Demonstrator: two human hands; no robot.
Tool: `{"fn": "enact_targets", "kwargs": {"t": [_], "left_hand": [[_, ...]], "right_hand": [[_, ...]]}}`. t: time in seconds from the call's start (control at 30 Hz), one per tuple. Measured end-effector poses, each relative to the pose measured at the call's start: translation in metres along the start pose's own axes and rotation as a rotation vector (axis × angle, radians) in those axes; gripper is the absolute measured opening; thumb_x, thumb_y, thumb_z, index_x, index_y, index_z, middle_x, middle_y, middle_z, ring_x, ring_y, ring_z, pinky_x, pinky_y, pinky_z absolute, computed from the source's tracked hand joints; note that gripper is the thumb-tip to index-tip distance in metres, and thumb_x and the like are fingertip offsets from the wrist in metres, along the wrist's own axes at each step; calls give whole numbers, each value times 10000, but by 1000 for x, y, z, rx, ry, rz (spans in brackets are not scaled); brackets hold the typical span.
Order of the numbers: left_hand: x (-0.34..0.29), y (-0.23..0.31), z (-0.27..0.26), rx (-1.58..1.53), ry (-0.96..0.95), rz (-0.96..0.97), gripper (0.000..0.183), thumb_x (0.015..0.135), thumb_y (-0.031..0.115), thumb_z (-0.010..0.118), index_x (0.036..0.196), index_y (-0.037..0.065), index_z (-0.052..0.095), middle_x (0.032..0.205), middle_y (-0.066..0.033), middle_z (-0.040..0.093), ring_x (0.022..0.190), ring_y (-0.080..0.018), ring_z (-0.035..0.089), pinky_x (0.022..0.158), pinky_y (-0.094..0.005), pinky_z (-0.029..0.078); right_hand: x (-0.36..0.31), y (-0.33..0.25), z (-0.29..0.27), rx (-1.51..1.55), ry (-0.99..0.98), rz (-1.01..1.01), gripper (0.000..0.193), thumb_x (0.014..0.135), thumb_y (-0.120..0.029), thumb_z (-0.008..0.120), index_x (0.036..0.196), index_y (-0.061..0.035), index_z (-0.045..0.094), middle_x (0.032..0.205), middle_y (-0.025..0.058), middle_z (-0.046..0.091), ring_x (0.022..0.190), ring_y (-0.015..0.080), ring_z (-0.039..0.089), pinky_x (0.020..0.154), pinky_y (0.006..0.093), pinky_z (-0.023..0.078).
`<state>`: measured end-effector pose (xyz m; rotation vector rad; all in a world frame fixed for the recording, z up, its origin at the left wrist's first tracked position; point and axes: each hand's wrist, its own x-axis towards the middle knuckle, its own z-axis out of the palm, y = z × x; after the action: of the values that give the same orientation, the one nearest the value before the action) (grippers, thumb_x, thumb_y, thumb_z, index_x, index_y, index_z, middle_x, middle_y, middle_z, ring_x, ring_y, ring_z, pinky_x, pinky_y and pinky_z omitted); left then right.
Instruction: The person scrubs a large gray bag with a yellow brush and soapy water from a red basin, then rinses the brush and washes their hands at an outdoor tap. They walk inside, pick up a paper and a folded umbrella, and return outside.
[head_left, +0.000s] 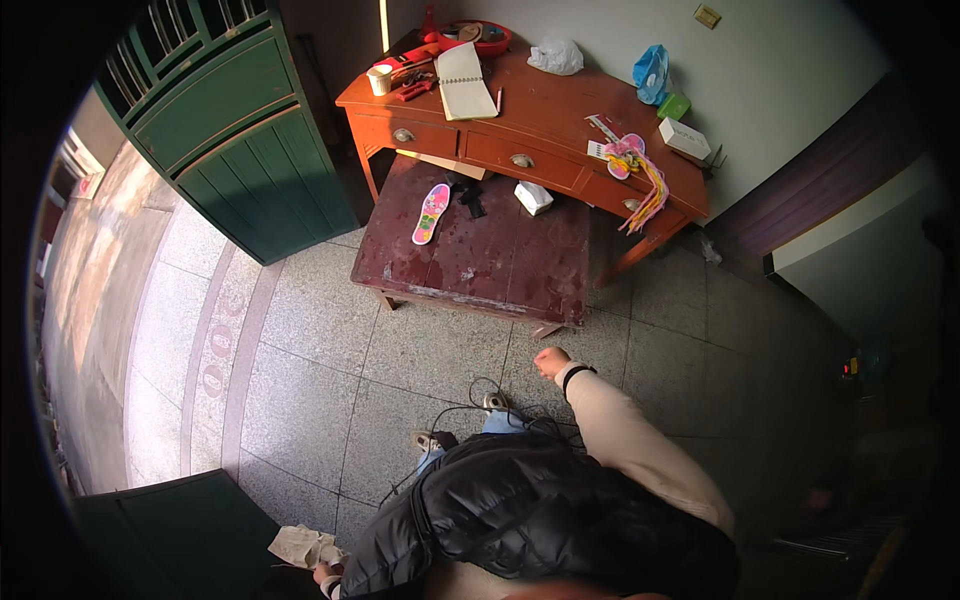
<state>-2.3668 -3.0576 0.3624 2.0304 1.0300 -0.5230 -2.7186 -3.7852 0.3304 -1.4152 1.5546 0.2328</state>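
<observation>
My left hand (323, 574), low at the left beside a green door panel, is closed on a crumpled beige cloth (305, 547); its fingers are partly hidden. My right hand (550, 362) hangs in front of the low dark red table (480, 265), above the floor. Its fingers are curled in and nothing shows in them. On that table lie a pink patterned insole (431, 213), a small black item (470, 198) and a white tissue pack (534, 198).
Behind stands an orange-brown desk (545, 115) with a notebook (466, 85), a paper cup (380, 80), a red basin (480, 38), coloured threads (640, 175) and a white box (684, 138). A green door (240, 140) stands at left. A black cable (480, 395) loops near my feet.
</observation>
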Motion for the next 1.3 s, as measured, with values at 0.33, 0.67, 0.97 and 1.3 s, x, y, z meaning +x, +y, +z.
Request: {"fn": "enact_targets", "kwargs": {"t": [0.33,0.67,0.97,1.3], "left_hand": [[-69,69,111,143,-133,124,225,778,113,575,968,-3,605,861,-109,627,710,-255,619,586,-407,502],[-155,134,273,396,-352,290,212,771,118,580,936,-13,610,837,-110,628,698,-252,618,581,-405,497],[-344,78,426,476,-378,369,205,765,123,585,907,-22,615,815,-110,628,687,-249,616,576,-404,493],[-501,-30,493,430,-250,218,200,758,128,591,875,-32,619,792,-111,629,674,-245,614,571,-402,488]], "right_hand": [[-22,134,-144,455,225,134,189,858,-199,635,986,-60,634,794,30,630,644,141,607,550,302,518],[-73,338,-226,485,511,358,358,913,-126,554,1259,-39,529,614,21,413,479,116,353,437,337,277],[-75,486,-403,528,551,496,405,905,-293,559,1202,-17,544,973,92,561,862,235,526,747,369,427],[82,421,-614,749,361,292,691,868,-412,631,1385,-14,401,1391,154,439,1271,278,431,1007,383,386]]}}
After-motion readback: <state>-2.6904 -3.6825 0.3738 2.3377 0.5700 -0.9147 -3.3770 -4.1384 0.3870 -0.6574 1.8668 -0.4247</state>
